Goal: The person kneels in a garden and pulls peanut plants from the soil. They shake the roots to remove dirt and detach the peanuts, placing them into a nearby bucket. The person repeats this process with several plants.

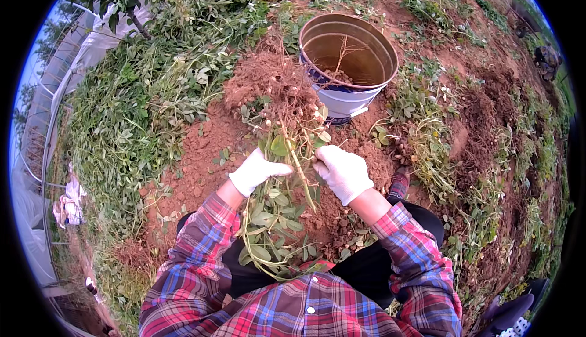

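Observation:
An uprooted peanut plant [295,154] stretches in front of me, its leafy stems hanging toward my lap. My left hand [260,172], in a white knit glove, grips the stems, its thumb across the front and its fingers hidden behind the leaves. Also gloved, my right hand [345,172] has curled fingers pinched at the plant's right edge; the exact part between them is hidden. Pale pods hang among the roots just above my hands. Beyond them lies a soil-covered heap of roots [270,78]. A blue and white metal bucket [343,101] stands behind, to the right.
Inside the bucket are a bare twig [341,57] and a low layer of what look like pods. Pulled plants [137,103] cover the left ground; rooted bundles [480,117] lie right. Plastic sheeting [91,57] hangs on a frame at left. Another person [547,60] is far right.

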`<state>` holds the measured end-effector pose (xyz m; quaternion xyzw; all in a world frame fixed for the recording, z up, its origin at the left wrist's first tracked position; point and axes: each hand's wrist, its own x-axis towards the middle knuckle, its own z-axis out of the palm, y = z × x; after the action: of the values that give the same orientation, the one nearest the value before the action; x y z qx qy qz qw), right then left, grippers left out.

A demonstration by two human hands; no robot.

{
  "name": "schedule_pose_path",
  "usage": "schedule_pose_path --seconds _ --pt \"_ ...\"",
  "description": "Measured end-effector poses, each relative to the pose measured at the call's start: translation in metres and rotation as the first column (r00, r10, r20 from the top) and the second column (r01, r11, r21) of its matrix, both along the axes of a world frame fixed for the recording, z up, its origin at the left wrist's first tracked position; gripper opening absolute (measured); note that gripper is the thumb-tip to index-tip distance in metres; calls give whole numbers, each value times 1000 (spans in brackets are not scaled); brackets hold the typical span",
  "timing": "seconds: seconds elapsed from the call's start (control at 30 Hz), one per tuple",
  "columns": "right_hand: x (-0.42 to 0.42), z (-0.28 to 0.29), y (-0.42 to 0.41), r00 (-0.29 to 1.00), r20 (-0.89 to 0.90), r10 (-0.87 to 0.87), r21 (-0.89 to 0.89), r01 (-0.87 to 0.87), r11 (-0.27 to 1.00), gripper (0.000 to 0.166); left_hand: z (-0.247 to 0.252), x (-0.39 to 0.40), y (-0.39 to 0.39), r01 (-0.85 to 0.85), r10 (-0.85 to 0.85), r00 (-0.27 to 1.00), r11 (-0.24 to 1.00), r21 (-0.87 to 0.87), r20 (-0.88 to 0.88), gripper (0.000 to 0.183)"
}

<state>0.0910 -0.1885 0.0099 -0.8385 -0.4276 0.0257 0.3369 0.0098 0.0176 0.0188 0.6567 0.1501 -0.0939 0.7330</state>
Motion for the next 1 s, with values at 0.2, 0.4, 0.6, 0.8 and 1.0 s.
schedule_pose_path --seconds 0.2,0.4,0.6,0.8,1.0 --pt "-6 7 -1 999 44 -11 92 7 996 21 3 2 0 9 -11 998 999 -38 -63 51" --pt "-6 2 5 997 73 -14 19 12 1000 22 -8 0 -1 0 3 999 999 -53 39 54" --pt "-9 16 5 997 42 -71 47 69 997 20 -14 4 4 42 -41 998 999 -20 39 55" --pt "-8 11 7 979 205 21 97 -42 994 18 -18 3 2 72 -72 997 997 -1 42 54" --pt "-12 0 9 968 246 39 64 -56 996 21 -21 2 2 60 -58 997 998 -25 59 47"
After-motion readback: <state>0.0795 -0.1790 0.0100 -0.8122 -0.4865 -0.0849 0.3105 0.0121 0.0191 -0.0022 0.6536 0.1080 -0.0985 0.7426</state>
